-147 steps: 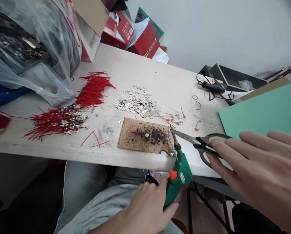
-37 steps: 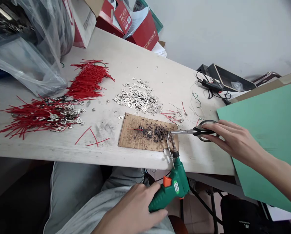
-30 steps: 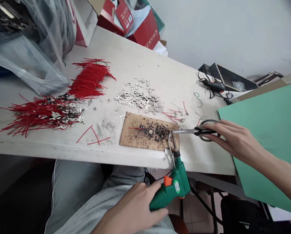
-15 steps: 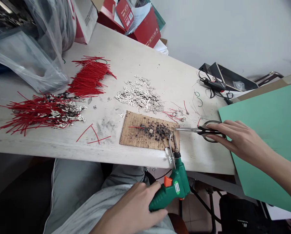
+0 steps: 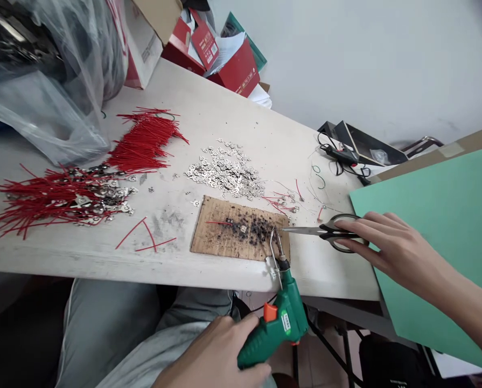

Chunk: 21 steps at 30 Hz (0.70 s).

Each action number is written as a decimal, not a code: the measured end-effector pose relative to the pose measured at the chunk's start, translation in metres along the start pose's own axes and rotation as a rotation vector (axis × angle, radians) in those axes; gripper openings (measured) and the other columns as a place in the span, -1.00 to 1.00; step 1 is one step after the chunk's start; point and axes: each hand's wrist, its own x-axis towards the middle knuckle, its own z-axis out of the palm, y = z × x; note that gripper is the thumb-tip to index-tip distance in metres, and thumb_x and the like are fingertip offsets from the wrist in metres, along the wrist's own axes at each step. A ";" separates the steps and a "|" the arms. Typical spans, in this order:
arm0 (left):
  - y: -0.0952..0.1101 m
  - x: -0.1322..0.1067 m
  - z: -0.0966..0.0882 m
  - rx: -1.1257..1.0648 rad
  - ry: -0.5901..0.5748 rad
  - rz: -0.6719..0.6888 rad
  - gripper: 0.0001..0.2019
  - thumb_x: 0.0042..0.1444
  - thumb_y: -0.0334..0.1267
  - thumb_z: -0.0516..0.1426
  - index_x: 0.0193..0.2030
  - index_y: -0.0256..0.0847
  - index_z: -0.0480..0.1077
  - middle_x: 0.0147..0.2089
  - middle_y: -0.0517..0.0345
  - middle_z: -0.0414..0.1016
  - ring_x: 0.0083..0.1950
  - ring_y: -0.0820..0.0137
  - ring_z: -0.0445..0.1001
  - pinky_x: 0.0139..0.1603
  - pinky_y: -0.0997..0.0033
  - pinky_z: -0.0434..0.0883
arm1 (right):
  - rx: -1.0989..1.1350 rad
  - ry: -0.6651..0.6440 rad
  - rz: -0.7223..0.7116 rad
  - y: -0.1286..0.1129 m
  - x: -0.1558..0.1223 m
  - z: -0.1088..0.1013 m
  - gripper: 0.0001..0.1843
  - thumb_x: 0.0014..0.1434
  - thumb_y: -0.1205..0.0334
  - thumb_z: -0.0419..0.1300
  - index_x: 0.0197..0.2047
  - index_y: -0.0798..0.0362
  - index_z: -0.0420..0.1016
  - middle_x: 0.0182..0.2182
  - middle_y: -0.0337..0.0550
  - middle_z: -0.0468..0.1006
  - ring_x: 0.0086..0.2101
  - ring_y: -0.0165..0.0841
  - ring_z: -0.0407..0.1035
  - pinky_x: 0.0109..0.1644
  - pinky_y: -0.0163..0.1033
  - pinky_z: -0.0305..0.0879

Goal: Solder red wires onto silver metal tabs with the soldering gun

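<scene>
My left hand [image 5: 216, 353] is closed around the grip of a green soldering gun [image 5: 291, 307] with an orange trigger, beyond the table's front edge. Its metal tip points up over the right end of a scorched cardboard piece [image 5: 208, 240]. In my right hand [image 5: 394, 237] are black-handled scissors [image 5: 303, 230], their blades together and pointing left. The blade ends are close beside the soldering tip; whether they touch I cannot tell. On the cardboard lie dark burnt specks, a small metal tab [image 5: 243, 229] and a short red wire [image 5: 218, 222].
Loose metal tabs [image 5: 228, 172] lie behind the cardboard. To the left are bundled red wires [image 5: 144, 140] and wires with tabs attached [image 5: 63, 199]. A green board [image 5: 438, 215] stands at the right, a black glue gun [image 5: 341, 155] behind. Red boxes [image 5: 236, 67] stand at the back.
The whole view has shifted, so the table appears slightly lower and further left. Both hands keep the same holds, and the scissors and soldering gun stay close together.
</scene>
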 end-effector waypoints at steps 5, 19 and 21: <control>0.000 0.002 -0.001 0.011 -0.014 0.009 -0.49 0.11 -0.03 0.18 0.24 0.21 0.41 -0.07 0.14 0.50 0.04 0.09 0.50 0.03 0.33 0.34 | 0.089 -0.030 0.011 -0.001 0.003 0.007 -0.73 0.45 0.20 0.15 0.18 -0.04 0.39 -0.22 -0.11 0.58 -0.27 -0.18 0.42 -0.19 -0.09 0.24; 0.008 0.001 -0.010 0.002 -0.013 0.024 -0.59 0.10 -0.09 0.17 0.11 0.11 0.51 -0.08 0.17 0.56 -0.02 0.15 0.49 -0.01 0.41 0.30 | 0.139 -0.047 0.074 0.008 0.003 0.028 -0.68 0.47 0.18 0.09 0.25 -0.08 0.33 -0.04 -0.06 0.61 -0.13 -0.10 0.49 -0.09 -0.04 0.37; 0.009 0.001 -0.011 -0.006 -0.027 0.023 -0.58 0.09 -0.08 0.18 0.13 0.10 0.50 -0.06 0.17 0.57 -0.01 0.15 0.50 0.00 0.40 0.31 | 0.130 -0.036 0.118 0.009 0.003 0.029 -0.71 0.48 0.16 0.08 0.22 -0.07 0.34 -0.05 -0.06 0.61 -0.14 -0.12 0.50 -0.11 -0.05 0.38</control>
